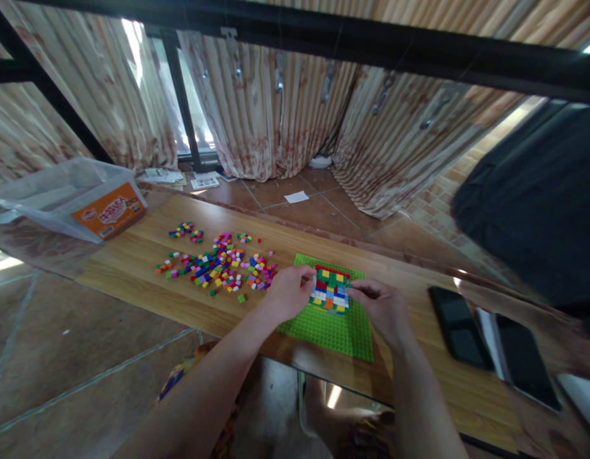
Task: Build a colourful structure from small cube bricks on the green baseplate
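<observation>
A green studded baseplate (326,331) lies on the wooden table. On its upper part stands a block of toy bricks (330,294) in rows of red, yellow, green, white, orange and blue. At the left side of this block is my left hand (291,293), fingers bent and thumb and forefinger together at its edge. My right hand (378,307) is at the block's right side, its thumb and forefinger pinched beside a bit of green. What lies between the fingertips of either hand is too small to make out.
Loose coloured bricks (221,262) are scattered over the table (132,280) left of the baseplate. A clear plastic box (60,197) with an orange label stands at the far left. To the right lie a black phone (460,328) and another dark flat device (527,360).
</observation>
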A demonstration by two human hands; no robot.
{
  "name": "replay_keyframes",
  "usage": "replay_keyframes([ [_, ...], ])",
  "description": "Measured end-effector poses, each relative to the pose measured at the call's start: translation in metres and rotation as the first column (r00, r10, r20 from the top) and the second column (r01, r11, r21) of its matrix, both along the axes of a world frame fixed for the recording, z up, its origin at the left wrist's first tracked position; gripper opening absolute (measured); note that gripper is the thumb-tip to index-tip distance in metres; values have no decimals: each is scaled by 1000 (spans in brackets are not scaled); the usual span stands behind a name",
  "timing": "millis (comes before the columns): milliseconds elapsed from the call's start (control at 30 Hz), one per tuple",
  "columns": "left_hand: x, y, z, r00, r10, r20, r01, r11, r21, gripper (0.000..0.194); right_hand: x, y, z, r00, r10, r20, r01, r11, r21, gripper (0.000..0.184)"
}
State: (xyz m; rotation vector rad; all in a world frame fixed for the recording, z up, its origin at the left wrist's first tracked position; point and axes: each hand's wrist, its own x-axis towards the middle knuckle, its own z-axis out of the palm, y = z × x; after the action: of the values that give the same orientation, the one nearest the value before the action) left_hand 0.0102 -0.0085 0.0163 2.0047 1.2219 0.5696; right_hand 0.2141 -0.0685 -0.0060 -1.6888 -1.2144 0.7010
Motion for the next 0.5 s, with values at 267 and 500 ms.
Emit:
replay_keyframes([
  [267,-1,-2,3,1000,-14,-21,14,1000,-2,31,-3,6,-3,1000,-16,-4,16,999,31,28],
  [500,0,-2,3,1000,11,-20,-11,1000,-14,29,-2,8,-5,999,-23,23,22,1000,22,30],
])
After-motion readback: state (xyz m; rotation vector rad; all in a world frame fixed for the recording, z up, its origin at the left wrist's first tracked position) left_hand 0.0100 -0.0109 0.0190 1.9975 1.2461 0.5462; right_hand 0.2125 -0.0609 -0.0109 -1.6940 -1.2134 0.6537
